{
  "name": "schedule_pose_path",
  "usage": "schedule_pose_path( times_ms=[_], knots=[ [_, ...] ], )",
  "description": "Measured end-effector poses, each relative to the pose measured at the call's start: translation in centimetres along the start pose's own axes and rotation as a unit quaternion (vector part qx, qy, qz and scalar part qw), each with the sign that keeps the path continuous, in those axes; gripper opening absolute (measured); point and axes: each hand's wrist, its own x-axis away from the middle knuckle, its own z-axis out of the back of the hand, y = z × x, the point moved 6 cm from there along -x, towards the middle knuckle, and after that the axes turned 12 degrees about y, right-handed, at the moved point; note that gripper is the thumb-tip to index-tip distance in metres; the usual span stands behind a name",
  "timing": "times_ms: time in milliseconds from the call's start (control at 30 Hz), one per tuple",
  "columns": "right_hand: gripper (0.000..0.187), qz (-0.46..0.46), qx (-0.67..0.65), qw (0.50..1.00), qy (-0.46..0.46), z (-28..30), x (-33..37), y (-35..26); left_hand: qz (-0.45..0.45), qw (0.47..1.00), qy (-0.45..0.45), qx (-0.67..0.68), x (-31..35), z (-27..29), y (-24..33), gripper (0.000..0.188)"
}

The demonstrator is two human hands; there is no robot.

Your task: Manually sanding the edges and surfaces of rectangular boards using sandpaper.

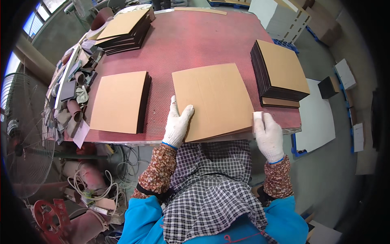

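A square brown board with a smooth cardboard-like face lies in front of me at the near edge of the red table. My left hand, in a white knit glove, grips its left edge, the thumb on top and the fingers along the side. At the board's near right corner, my gloved right hand is closed on a small pale block. The block is at or just beside the board's right edge; contact between them is hard to tell. Whether another sheet lies under the board is unclear.
Stacks of dark-edged brown boards stand at left, far left and right on the red-topped table. Sandpaper rolls and scraps crowd the left rim. A caged fan stands beside it; cables hang below.
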Motion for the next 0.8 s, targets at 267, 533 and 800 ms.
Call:
schedule_pose_path(
  times_ms=[267, 533, 800],
  knots=[
    [0.027, 0.149, 0.114, 0.979, -0.084, -3.0, -0.3, -3.3, -0.004, 1.000, -0.016, 0.005, -0.7, -2.1, 0.2, 0.085],
    [0.016, 0.331, 0.238, 0.912, -0.049, -2.6, 0.2, -4.3, -0.033, 0.999, -0.013, 0.007, -0.6, -2.8, -0.1, 0.083],
    [0.024, 0.195, 0.151, 0.967, -0.071, -4.6, -0.9, -3.5, -0.058, 0.995, -0.022, 0.084, -1.1, -0.8, -2.0, 0.078]
  ],
)
